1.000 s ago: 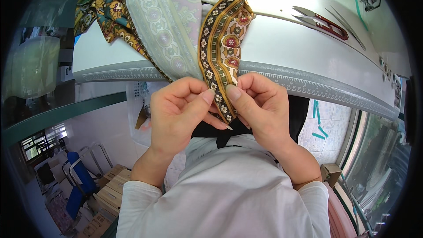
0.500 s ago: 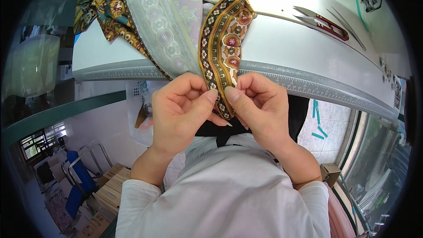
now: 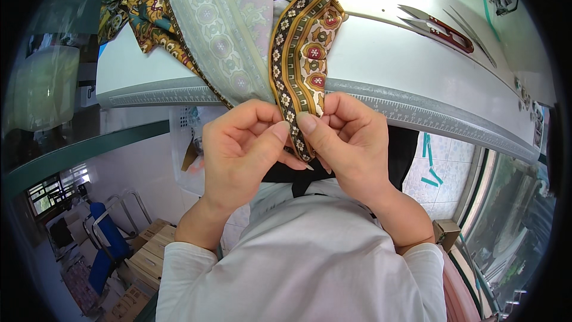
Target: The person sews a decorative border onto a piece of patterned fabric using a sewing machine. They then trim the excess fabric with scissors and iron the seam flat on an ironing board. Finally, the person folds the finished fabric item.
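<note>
A patterned fabric (image 3: 217, 36), pale on its reverse and colourful at the left, lies on the white sewing table and hangs over its front edge, with a folded gold, black and rust border strip (image 3: 286, 48). My left hand (image 3: 244, 149) pinches the lower left of this strip between thumb and fingers. My right hand (image 3: 348, 149) grips the strip's right side, its thumb on top and fingers curled behind, partly hidden. The strip's narrow lower end lies between both hands, above my lap.
Red-handled thread snips (image 3: 453, 36) and tweezers (image 3: 482, 48) lie on the right of the table (image 3: 381, 53), below metal machine parts (image 3: 503, 3). A measuring scale (image 3: 417, 116) runs along the front edge. Cartons (image 3: 146, 262) and a blue folded trolley (image 3: 104, 250) stand low at the left.
My right hand has moved slightly up and left, its thumb now further over the strip. The strip's lower tip sits slightly higher. Both hands keep their grip.
</note>
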### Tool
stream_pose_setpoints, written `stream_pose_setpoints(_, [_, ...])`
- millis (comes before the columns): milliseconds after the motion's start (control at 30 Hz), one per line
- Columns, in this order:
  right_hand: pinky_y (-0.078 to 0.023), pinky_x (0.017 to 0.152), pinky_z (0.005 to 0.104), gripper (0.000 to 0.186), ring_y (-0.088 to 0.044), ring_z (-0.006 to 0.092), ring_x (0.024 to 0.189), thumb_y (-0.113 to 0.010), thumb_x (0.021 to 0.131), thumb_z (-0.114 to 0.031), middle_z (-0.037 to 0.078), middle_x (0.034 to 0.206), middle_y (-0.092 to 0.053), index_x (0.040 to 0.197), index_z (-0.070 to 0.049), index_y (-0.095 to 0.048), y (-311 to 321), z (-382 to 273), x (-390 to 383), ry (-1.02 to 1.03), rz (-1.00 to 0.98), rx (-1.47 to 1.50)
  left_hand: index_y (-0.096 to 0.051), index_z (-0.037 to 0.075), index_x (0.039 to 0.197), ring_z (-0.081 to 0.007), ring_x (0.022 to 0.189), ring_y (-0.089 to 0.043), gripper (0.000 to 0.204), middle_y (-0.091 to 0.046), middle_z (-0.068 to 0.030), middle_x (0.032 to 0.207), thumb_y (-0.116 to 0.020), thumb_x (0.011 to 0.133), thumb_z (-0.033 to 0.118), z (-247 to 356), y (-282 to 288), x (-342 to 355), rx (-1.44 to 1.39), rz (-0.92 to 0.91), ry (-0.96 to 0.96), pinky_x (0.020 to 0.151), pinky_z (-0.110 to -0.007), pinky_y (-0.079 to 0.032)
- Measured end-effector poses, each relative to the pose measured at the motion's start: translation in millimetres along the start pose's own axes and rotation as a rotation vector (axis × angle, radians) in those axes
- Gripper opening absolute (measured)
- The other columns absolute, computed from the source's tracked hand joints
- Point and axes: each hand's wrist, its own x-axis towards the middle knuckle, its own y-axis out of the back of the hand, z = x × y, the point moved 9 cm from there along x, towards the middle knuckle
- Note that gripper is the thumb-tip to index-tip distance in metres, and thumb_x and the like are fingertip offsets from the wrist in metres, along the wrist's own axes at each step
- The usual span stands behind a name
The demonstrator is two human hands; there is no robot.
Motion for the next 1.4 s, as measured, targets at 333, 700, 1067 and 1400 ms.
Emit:
stream_pose_setpoints(333, [-0.046, 0.056, 0.0166, 0.007, -0.058, -0.0010, 0.070, -0.065, 0.098, -0.004, 0.000, 0.082, -0.067, 0.094, 0.001, -0.061, 0.2, 0.2, 0.1, 0.009, -0.010, 0.015, -0.060, -0.012, 0.102, -0.0197, 0.081, -0.071, 0.012, -0.069, -0.0178, 0.097, -0.052, 0.097, -0.004, -1.2, -0.3, 1.5, 0.038, 0.015, -0.012, 0.067, -0.033, -0.066])
stream_pose_setpoints(700, [-0.045, 0.056, 0.0162, 0.007, -0.058, -0.0009, 0.070, -0.065, 0.098, -0.004, 0.001, 0.083, -0.068, 0.095, 0.001, -0.061, 0.2, 1.7, -0.1, 0.011, -0.018, 0.045, -0.059, -0.012, 0.101, -0.0242, 0.079, -0.072, 0.014, -0.069, -0.0215, 0.099, -0.051, 0.097, -0.002, -3.1, -0.6, 2.7, 0.116, 0.023, -0.010, 0.064, -0.039, -0.067])
stream_pose_setpoints(1067, [-0.044, 0.055, 0.0161, 0.007, -0.057, -0.0014, 0.069, -0.065, 0.098, -0.004, 0.000, 0.081, -0.067, 0.096, 0.002, -0.062, 0.3, -0.1, -0.1, 0.021, -0.019, 0.017, -0.059, -0.011, 0.103, -0.0178, 0.084, -0.071, 0.012, -0.069, -0.0168, 0.098, -0.050, 0.097, -0.007, -2.6, -1.0, 2.3, 0.019, 0.011, 0.009, 0.068, -0.031, -0.066])
stream_pose_setpoints(1400, [-0.044, 0.055, 0.0162, 0.007, -0.057, -0.0015, 0.068, -0.065, 0.098, -0.005, -0.001, 0.080, -0.067, 0.095, 0.002, -0.063, 0.4, 0.2, -0.2, 0.010, 0.004, 0.017, -0.059, -0.013, 0.102, -0.0252, 0.076, -0.073, 0.014, -0.069, -0.0209, 0.095, -0.052, 0.096, -0.002, -2.6, 1.1, 0.4, 0.077, 0.015, -0.022, 0.063, -0.038, -0.067])
